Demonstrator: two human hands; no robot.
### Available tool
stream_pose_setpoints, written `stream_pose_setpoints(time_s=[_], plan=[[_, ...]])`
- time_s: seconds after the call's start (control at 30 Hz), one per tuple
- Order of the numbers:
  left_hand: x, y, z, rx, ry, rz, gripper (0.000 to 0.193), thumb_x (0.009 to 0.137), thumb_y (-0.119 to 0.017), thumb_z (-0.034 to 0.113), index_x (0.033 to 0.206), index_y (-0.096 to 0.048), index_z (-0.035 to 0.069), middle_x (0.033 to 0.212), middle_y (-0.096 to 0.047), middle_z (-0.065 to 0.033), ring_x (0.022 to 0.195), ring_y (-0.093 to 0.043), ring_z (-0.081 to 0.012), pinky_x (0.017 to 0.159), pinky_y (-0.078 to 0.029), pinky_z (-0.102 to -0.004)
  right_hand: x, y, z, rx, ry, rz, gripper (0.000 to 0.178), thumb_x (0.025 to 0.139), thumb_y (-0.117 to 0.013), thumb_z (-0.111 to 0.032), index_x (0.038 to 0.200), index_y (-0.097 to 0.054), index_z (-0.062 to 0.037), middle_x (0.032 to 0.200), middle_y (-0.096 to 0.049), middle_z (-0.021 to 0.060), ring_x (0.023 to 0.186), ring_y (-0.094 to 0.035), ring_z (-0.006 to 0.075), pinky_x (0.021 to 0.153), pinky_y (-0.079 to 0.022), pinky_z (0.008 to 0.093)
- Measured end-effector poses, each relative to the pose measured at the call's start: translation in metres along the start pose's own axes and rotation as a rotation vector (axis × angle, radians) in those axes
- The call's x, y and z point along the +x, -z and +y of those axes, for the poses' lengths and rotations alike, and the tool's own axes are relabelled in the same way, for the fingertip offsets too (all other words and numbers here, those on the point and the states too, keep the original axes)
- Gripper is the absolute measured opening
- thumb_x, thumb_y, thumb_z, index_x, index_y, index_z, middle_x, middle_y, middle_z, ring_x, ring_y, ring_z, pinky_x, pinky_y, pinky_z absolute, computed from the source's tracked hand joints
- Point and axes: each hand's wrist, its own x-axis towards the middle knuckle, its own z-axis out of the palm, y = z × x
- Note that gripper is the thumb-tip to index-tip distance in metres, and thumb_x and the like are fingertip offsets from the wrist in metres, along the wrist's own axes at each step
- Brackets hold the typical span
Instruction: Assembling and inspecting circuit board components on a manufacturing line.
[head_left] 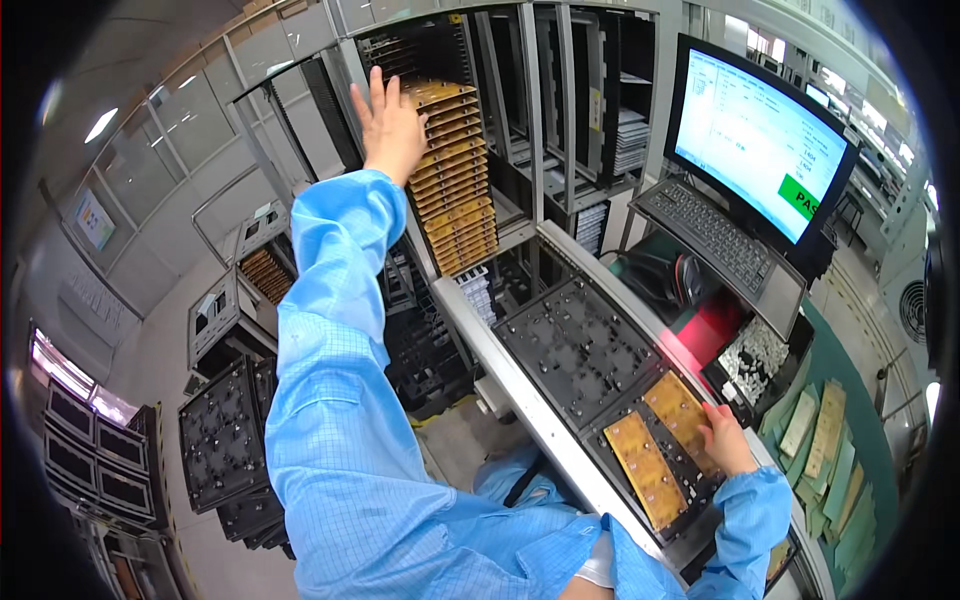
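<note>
My left hand [392, 130] is raised at a tall black slotted rack [415, 52], fingers stretched and spread. It is beside the upper end of a column of yellow-brown circuit boards [455, 165] held in the slots; whether a fingertip touches one is hard to see. Lower right, my right hand [730, 440] has its fingers curled at the right edge of a yellow-brown circuit board [675, 408]. That board lies on a black tray fixture [578, 345], beside a second yellow-brown circuit board [645, 468]. The fixture's far half shows dark studs and recesses.
A monitor [755, 135] and keyboard [705, 225] stand at the right. A black bin of small silvery parts [757, 360] and loose green-and-tan strips [825, 440] lie nearby. Black fixtures [220, 430] are stacked at the left. A metal rail [540, 410] edges the bench.
</note>
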Motion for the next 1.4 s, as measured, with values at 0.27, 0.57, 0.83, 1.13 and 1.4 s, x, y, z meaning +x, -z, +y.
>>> stream_pose_setpoints(time_s=[0.27,0.57,0.83,1.13,1.4], plan=[[0.023,-0.022,-0.029,-0.197,-0.173,0.031,0.019,0.089,-0.064,0.018,0.084,-0.077,0.005,0.102,-0.073,-0.0102,0.14,-0.04,-0.0303,0.123,0.001,-0.0583,0.015,0.044,-0.06,-0.024,0.197,0.162,0.053,0.084,-0.072,-0.01,0.132,-0.053,0.0027,0.125,-0.054,0.0215,0.114,-0.051,0.0404,0.1,-0.045,0.0435],[0.0,0.087,0.016,0.127,-0.679,0.214,0.01,0.068,-0.063,0.007,0.07,-0.071,0.002,0.068,-0.066,-0.0126,0.116,-0.063,-0.0361,0.118,-0.017,-0.0693,0.02,0.072,-0.171,0.507,0.299,0.018,0.054,0.092,-0.068,-0.011,0.141,-0.048,0.0011,0.137,-0.056,0.0184,0.126,-0.056,0.0273,0.105,-0.045,0.0365],[-0.156,0.268,0.134,-0.727,-0.853,0.247,0.01,0.073,-0.067,-0.004,0.073,-0.066,-0.014,0.079,-0.065,-0.0242,0.12,-0.061,-0.0393,0.103,-0.027,-0.0839,0.007,0.059,-0.227,2.056,0.333,-0.129,0.064,0.1,-0.055,-0.043,0.148,-0.037,-0.0047,0.145,-0.049,0.0178,0.125,-0.056,0.0341,0.1,-0.051,0.0508],[-0.252,0.22,0.198,-1.377,-0.431,-0.347,0.068,0.08,-0.079,0.039,0.137,-0.058,0.009,0.151,-0.047,-0.0132,0.147,-0.025,-0.0451,0.114,-0.006,-0.0687,-0.005,-0.004,-0.149,1.421,-0.266,0.637,0.034,0.097,-0.059,-0.012,0.129,-0.054,-0.0024,0.117,-0.066,0.01,0.095,-0.069,0.0213,0.073,-0.06,0.036],[-0.281,0.163,0.192,-1.467,-0.065,-0.562,0.036,0.091,-0.07,0.021,0.122,-0.068,0.002,0.133,-0.063,-0.016,0.138,-0.043,-0.0428,0.117,-0.022,-0.056,0.07,-0.05,-0.121,1.005,-0.127,0.997,0.031,0.096,-0.062,-0.015,0.12,-0.058,0.0032,0.101,-0.069,0.0125,0.07,-0.066,0.0162,0.057,-0.054,0.031]])
